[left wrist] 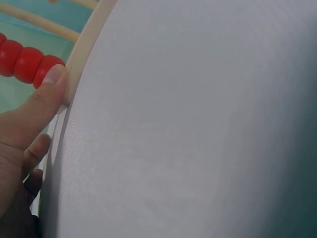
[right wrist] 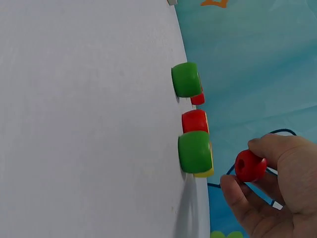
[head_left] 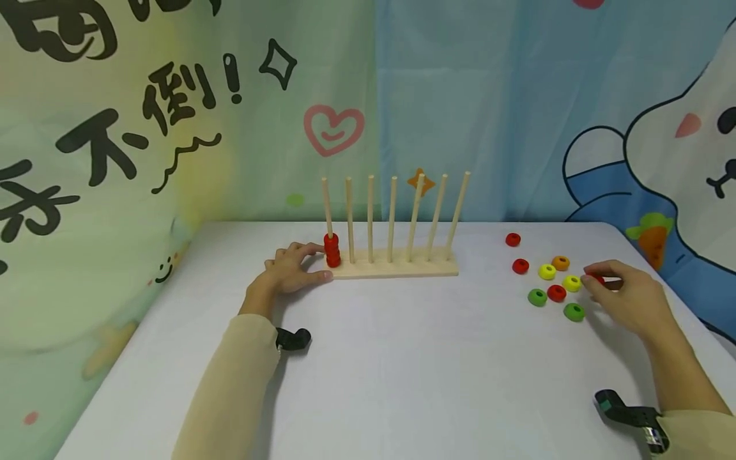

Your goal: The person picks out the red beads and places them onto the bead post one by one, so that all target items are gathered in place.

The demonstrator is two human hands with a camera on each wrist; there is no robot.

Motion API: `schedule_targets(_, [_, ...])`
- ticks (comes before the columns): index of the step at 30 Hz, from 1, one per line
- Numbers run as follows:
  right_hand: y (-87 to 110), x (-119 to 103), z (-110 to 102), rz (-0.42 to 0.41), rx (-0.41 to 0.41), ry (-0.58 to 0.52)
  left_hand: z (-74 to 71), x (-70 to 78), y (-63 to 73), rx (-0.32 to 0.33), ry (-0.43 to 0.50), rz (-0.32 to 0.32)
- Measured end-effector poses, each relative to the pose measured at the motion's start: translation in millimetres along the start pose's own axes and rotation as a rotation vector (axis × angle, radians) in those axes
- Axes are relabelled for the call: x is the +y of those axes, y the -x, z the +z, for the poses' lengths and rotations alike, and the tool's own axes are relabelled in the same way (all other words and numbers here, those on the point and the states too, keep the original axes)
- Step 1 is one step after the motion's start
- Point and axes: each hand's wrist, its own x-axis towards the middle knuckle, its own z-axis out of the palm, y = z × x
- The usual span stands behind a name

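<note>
A wooden peg rack (head_left: 397, 269) with several upright pegs stands toward the back of the table. Several red beads (head_left: 331, 250) are stacked on its leftmost peg. My left hand (head_left: 290, 268) holds the left end of the base, its thumb (left wrist: 47, 94) on the front edge beside the lowest bead and its index finger reaching behind. Over at the right, my right hand (head_left: 629, 300) pinches a red bead (right wrist: 250, 166) between thumb and fingers, raised above the table. The bead's hole shows in the right wrist view.
Near my right hand lie loose beads: green ones (head_left: 574, 312), yellow ones (head_left: 547, 272), red ones (head_left: 556, 293) and an orange one (head_left: 560, 262). The white table (head_left: 402, 370) ends at a printed cloth backdrop (head_left: 448, 108) behind the rack.
</note>
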Motion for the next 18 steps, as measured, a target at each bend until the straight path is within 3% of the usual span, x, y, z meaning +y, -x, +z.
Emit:
schedule_targets(5, [-8.5,-13.1,-0.4,-0.064,0.029,-0.007,-0.1,-2.4,1.0,0.015,0.014,-0.003])
schedule_targets(13, [-16.0,-25.9,1.7,-0.037,0.013,-0.007,-2.8,-1.2,2.5,0.022,0.016,0.009])
schedule_targets(18, [-12.8,-34.1,8.0,-0.084,0.023,-0.025,-1.5,-0.5,3.1,0.007,0.007,0.015])
